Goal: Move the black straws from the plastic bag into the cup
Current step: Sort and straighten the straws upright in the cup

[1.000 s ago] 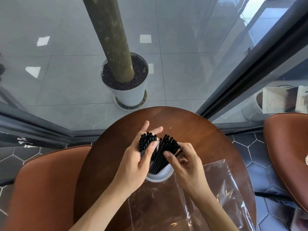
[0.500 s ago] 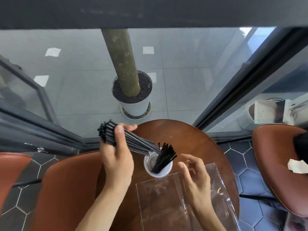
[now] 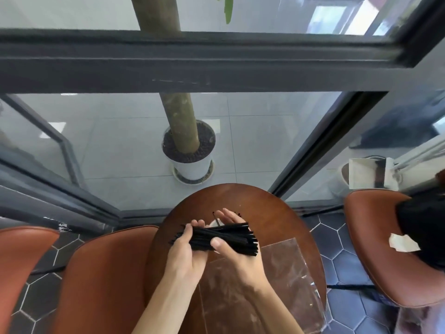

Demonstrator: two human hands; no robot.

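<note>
I see a round, dark brown wooden table (image 3: 269, 213) with a glossy top, standing on a floor of dark blue hexagonal tiles (image 3: 337, 239). A clear, flat plastic bag (image 3: 281, 278) lies on its near right part, reaching to the table's right edge. A white cup (image 3: 213, 223) stands on the table nearer the middle; I can make out only a sliver of its rim behind the hands.

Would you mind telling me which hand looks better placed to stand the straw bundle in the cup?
Probably the left hand: its fingers wrap the straws at one end, while the right hand cradles them above the mostly hidden cup.
</note>
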